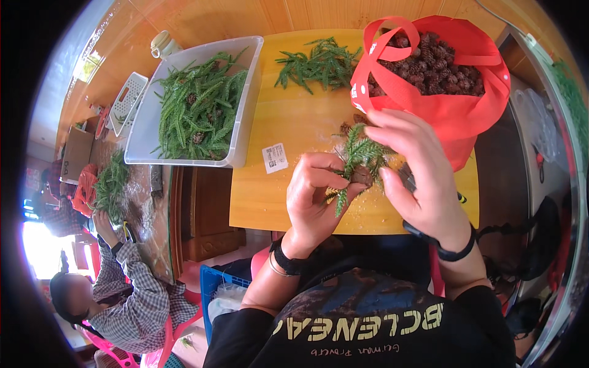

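Over the yellow table, my left hand pinches a green artificial pine sprig between thumb and fingers. A brown pine cone sits against the sprig beside my left thumb. My right hand is open on the sprig's right side, its thumb and fingers spread around the tips. Whether the right fingertips touch the needles is hard to tell. More brown cones lie just beyond the sprig, partly hidden by it and by my right hand.
A red bag full of pine cones stands at the back right. Loose green sprigs lie at the table's far side. To the left is a clear plastic bin of finished-looking sprigs with cones. A co-worker in checked sleeves handles greenery at another table.
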`<move>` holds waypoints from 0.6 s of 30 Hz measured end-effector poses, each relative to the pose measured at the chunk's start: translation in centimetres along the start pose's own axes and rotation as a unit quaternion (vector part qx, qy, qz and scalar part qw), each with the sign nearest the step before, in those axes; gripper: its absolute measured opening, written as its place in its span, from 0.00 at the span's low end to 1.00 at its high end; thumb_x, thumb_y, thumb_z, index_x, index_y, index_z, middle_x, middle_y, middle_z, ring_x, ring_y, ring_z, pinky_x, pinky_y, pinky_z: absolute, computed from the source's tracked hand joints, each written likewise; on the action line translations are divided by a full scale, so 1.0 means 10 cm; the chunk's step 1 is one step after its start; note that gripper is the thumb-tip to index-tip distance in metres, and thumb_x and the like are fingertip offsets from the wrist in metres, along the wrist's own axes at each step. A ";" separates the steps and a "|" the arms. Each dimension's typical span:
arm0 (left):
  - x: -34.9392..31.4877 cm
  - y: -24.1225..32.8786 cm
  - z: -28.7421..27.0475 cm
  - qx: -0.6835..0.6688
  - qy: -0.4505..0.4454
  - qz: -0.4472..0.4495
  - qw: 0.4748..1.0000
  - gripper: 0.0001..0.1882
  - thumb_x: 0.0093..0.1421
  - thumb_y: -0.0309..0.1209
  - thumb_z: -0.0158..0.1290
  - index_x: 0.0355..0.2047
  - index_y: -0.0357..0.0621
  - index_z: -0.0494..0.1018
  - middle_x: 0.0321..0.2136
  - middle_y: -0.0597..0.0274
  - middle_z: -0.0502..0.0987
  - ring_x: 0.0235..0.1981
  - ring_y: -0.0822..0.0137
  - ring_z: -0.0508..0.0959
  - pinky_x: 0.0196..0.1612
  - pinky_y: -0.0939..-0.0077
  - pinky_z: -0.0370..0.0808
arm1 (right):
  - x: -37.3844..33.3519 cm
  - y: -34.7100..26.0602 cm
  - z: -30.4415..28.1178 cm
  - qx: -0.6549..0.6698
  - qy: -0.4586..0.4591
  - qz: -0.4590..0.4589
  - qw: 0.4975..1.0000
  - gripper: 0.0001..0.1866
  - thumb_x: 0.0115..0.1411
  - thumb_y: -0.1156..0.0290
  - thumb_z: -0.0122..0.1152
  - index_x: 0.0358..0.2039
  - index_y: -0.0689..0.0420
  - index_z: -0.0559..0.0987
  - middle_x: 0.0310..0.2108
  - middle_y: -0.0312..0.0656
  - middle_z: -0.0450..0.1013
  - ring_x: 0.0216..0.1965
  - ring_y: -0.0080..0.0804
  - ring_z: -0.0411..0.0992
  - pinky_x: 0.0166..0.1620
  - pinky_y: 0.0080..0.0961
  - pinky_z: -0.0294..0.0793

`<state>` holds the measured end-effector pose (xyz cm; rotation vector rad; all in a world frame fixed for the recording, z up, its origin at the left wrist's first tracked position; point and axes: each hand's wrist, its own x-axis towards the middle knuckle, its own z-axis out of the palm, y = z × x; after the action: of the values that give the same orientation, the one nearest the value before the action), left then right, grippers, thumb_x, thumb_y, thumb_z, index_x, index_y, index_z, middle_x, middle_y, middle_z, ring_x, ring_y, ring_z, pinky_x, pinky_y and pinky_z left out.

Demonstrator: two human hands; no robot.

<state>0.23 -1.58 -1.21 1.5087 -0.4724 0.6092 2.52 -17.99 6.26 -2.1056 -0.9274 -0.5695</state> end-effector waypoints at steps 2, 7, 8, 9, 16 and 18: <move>-0.01 0.02 0.00 -0.014 -0.013 -0.001 1.000 0.17 0.42 0.17 0.64 0.28 0.41 0.67 0.32 0.58 0.69 0.32 0.67 0.71 0.33 0.77 0.71 | 0.00 0.09 0.02 0.058 -0.054 0.038 0.996 0.19 0.49 0.84 0.51 0.45 0.62 0.72 0.43 0.48 0.71 0.43 0.44 0.70 0.48 0.31 0.68; -0.04 0.01 -0.05 0.031 -0.050 0.022 0.998 0.18 0.46 0.18 0.62 0.31 0.42 0.63 0.35 0.58 0.66 0.34 0.72 0.70 0.38 0.81 0.70 | -0.06 0.13 -0.02 0.152 -0.143 0.129 0.969 0.19 0.48 0.85 0.52 0.44 0.62 0.72 0.41 0.49 0.70 0.45 0.41 0.70 0.48 0.27 0.68; -0.05 0.00 -0.05 0.024 -0.041 0.011 0.999 0.19 0.46 0.18 0.62 0.31 0.42 0.62 0.35 0.58 0.67 0.34 0.71 0.70 0.39 0.81 0.70 | -0.08 0.14 0.00 0.142 -0.129 0.120 0.974 0.19 0.48 0.85 0.53 0.44 0.62 0.72 0.41 0.48 0.71 0.45 0.40 0.71 0.47 0.27 0.69; -0.05 0.00 -0.04 0.024 -0.041 0.010 0.999 0.19 0.46 0.18 0.62 0.31 0.42 0.62 0.35 0.58 0.67 0.34 0.71 0.70 0.39 0.81 0.70 | -0.10 0.14 0.02 0.131 -0.115 0.111 0.978 0.19 0.48 0.85 0.54 0.43 0.62 0.72 0.40 0.48 0.71 0.44 0.40 0.71 0.46 0.27 0.69; -0.01 0.03 -0.05 0.059 -0.017 0.015 0.998 0.17 0.41 0.20 0.65 0.28 0.43 0.68 0.29 0.57 0.73 0.30 0.62 0.75 0.32 0.74 0.73 | -0.08 0.00 -0.05 0.094 -0.104 0.097 0.985 0.20 0.47 0.82 0.58 0.43 0.60 0.73 0.41 0.46 0.71 0.43 0.41 0.71 0.45 0.28 0.69; 0.00 0.05 -0.05 0.062 -0.024 0.019 0.998 0.16 0.41 0.20 0.65 0.27 0.43 0.69 0.29 0.58 0.74 0.30 0.62 0.75 0.32 0.74 0.73 | -0.08 0.03 -0.09 0.105 -0.181 0.117 0.971 0.21 0.47 0.76 0.63 0.44 0.59 0.73 0.44 0.46 0.70 0.45 0.42 0.70 0.46 0.29 0.69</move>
<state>-0.07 -1.04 -0.83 1.6391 -0.5089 0.6431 2.18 -19.18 6.17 -2.1184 -0.8733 0.0371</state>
